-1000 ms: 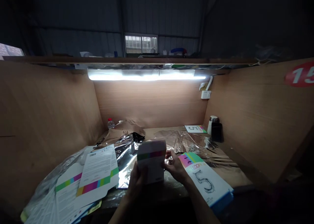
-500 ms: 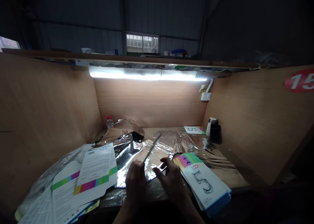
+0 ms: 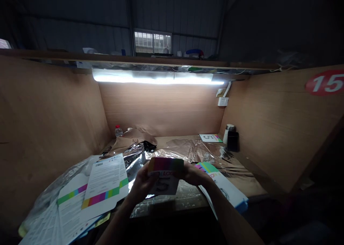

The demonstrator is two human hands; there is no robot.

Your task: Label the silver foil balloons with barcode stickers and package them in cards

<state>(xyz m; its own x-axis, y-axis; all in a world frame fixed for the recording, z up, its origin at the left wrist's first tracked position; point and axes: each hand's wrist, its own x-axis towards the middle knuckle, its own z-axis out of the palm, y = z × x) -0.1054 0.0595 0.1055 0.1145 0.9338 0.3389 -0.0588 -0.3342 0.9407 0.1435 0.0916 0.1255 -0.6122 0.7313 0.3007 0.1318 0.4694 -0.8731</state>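
The printed card (image 3: pixel 163 175) is too blurred to read.

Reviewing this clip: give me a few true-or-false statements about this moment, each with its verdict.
1. The right hand holds a printed card showing a rainbow stripe and a 5. True.
2. The left hand is empty. False: it holds the same printed card.
3. A plastic bottle stands far back on the left. True.
4. The red sign at the right reads 12. False: it reads 15.
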